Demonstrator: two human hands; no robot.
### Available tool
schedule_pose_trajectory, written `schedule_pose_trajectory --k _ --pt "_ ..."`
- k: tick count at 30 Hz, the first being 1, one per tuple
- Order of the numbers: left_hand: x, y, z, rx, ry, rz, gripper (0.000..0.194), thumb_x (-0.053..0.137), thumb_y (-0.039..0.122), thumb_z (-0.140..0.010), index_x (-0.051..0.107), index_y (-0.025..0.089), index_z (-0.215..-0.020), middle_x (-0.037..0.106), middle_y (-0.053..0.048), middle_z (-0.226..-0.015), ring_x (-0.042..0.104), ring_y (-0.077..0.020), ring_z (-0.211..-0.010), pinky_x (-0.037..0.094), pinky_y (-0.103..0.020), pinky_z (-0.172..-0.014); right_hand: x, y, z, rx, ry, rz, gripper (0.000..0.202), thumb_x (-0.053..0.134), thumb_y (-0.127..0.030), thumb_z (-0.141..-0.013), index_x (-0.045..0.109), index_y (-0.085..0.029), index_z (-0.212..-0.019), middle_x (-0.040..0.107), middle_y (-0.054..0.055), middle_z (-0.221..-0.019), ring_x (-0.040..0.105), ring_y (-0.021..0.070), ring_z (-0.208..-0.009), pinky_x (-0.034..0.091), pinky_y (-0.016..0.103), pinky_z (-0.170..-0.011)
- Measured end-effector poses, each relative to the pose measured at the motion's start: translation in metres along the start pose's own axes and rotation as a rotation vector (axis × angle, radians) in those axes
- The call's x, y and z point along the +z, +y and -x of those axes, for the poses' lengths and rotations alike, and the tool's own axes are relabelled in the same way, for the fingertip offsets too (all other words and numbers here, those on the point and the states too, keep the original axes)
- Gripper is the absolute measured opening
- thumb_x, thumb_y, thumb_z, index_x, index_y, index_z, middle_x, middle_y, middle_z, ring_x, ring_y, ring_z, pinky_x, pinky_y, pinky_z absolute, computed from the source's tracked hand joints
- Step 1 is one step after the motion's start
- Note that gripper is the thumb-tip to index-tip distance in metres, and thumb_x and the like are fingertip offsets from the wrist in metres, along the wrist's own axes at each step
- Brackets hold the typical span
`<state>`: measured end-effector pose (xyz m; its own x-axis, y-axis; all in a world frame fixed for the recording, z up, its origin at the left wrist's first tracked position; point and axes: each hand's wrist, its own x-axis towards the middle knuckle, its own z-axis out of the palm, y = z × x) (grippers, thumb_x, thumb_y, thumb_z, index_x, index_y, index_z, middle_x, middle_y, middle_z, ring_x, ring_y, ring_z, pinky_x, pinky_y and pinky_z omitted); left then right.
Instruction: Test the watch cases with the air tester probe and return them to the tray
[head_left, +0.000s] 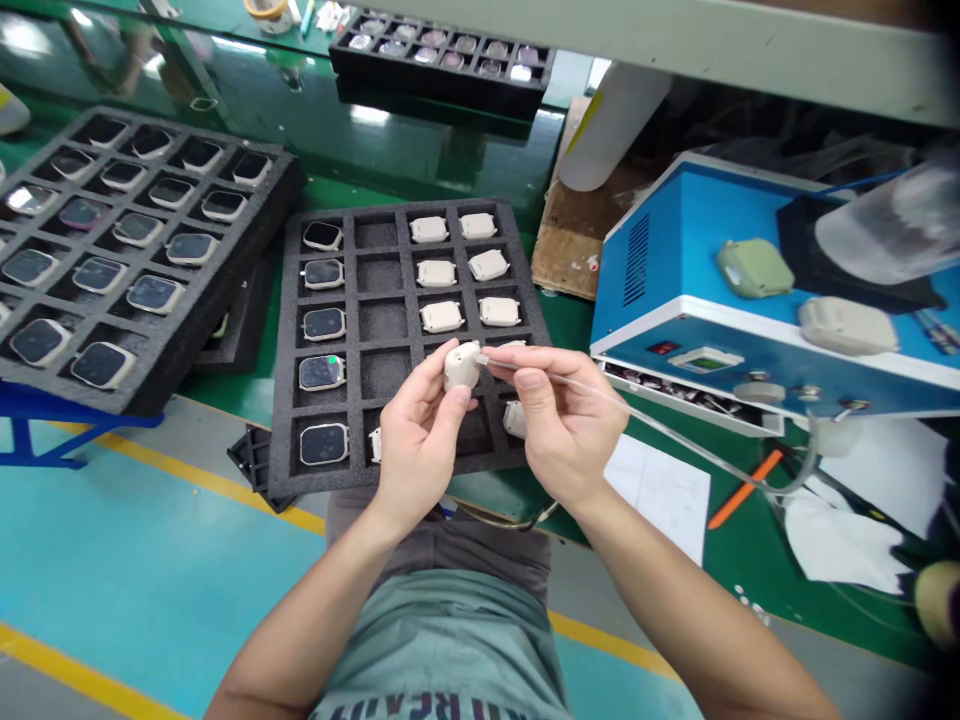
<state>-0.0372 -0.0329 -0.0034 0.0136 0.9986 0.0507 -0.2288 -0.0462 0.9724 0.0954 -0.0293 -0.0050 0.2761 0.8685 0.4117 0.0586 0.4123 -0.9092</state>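
Observation:
My left hand (421, 428) holds a cream watch case (461, 366) upright between thumb and fingers, over a dark foam tray (283, 400). Pinched in my right hand (564, 415) is the end of a clear thin tube (660, 428), its tip touching or very near the right side of the case. In the tray's left column lie watches with dark screens (322, 324); cream cases (441, 317) fill slots on the right. Most of the second column shows bare slots. My hands hide some lower slots.
A second foam tray of watches (100, 274) lies at the left. On the right stands a blue machine (660, 250) carrying a green case (754, 267) and a cream case (847, 325). Nearby are an orange tool (745, 489), papers (660, 490) and a white bottle (611, 125).

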Motion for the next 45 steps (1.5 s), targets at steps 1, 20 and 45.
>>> schedule_pose_trajectory --k 1,20,45 --pt "-0.0001 0.0001 -0.0001 0.003 -0.002 0.002 0.042 0.073 0.035 -0.099 0.067 0.023 -0.138 0.070 -0.011 -0.143 0.071 -0.0270 -0.127 0.066 -0.029 -0.089 0.0001 -0.0001 -0.0001 -0.001 0.001 -0.007 0.012 0.068 -0.035 -0.103 0.074 -0.025 -0.106 0.083 0.007 -0.106 0.081 0.0250 -0.102 0.069 0.044 -0.092" --pt "-0.0003 0.0004 -0.0001 0.000 0.004 -0.019 0.041 0.074 0.036 -0.098 0.070 0.024 -0.137 0.071 -0.011 -0.142 0.070 -0.0289 -0.128 0.066 -0.032 -0.092 -0.0008 0.0009 -0.0004 0.022 0.002 0.013 0.014 0.069 -0.038 -0.102 0.075 -0.026 -0.105 0.083 0.007 -0.105 0.080 0.0259 -0.102 0.070 0.046 -0.092" --pt "-0.0040 0.0000 -0.0017 0.021 0.019 -0.124 0.043 0.073 0.038 -0.099 0.070 0.023 -0.139 0.071 -0.010 -0.142 0.070 -0.0282 -0.127 0.064 -0.035 -0.098 0.0002 0.0029 -0.0025 0.033 -0.025 -0.093 0.009 0.070 -0.030 -0.101 0.077 -0.025 -0.105 0.081 0.007 -0.108 0.079 0.0223 -0.102 0.068 0.039 -0.092"
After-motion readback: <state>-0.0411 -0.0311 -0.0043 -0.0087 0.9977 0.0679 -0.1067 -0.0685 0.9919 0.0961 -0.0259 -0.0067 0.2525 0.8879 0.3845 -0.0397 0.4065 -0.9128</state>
